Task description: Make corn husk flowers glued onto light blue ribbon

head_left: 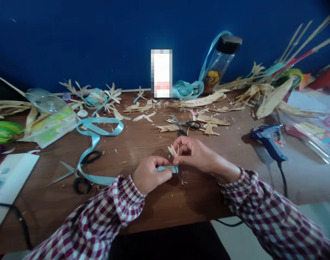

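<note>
My left hand point(152, 174) pinches the end of a light blue ribbon point(100, 130), which trails away to the left past my sleeve in loose loops. Between the thumb and fingers of my right hand point(199, 154) is a small pale husk flower point(173, 150) with pointed petals. Its base meets the ribbon end, where both hands come close together. Whether the flower has a stem is hidden by my fingers. Scissors with black handles point(82, 185) lie spread left of my left hand, partly over the ribbon. A second pair of scissors point(183, 124) lies just beyond my right hand.
A blue glue gun point(270, 141) with a black cord rests to the right. Dried husks point(200, 101) and scraps litter the back of the table. A clear bottle point(221, 59) leans against the blue wall. Finished-looking husk flowers point(111, 96) lie back left, and a white power strip point(14, 180) sits at left.
</note>
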A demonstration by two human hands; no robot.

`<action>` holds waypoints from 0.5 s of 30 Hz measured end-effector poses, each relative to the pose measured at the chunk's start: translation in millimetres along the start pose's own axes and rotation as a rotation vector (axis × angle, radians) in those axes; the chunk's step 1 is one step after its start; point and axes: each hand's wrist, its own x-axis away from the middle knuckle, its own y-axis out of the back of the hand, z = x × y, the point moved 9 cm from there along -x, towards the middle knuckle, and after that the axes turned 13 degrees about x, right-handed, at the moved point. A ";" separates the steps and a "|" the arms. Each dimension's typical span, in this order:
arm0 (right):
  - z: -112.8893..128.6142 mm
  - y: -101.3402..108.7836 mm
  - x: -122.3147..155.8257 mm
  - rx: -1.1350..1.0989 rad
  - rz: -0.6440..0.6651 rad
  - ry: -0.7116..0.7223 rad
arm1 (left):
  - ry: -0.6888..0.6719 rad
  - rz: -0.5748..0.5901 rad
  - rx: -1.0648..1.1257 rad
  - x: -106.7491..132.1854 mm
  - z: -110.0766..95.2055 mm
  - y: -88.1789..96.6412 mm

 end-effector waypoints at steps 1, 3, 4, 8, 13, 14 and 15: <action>0.1 0.3 0.1 0.003 -0.002 0.000 | -0.019 0.010 0.008 -0.1 -0.9 -0.7; -0.3 1.0 0.3 0.007 -0.005 -0.002 | -0.048 0.028 0.030 0.0 -2.1 -1.8; -0.7 1.2 0.4 0.009 -0.006 -0.002 | -0.052 0.035 0.036 0.1 -2.2 -2.2; -1.4 1.1 0.2 0.041 0.000 0.004 | -0.022 0.038 0.003 0.9 -0.9 -3.0; 0.2 1.5 0.5 0.095 -0.007 0.021 | -0.016 0.006 -0.061 2.5 -2.0 -4.4; 1.2 1.9 0.7 0.111 -0.015 0.028 | -0.025 -0.004 -0.073 3.0 -2.7 -4.5; 2.5 2.3 1.0 0.127 -0.023 0.035 | -0.038 -0.015 -0.086 3.5 -3.7 -4.5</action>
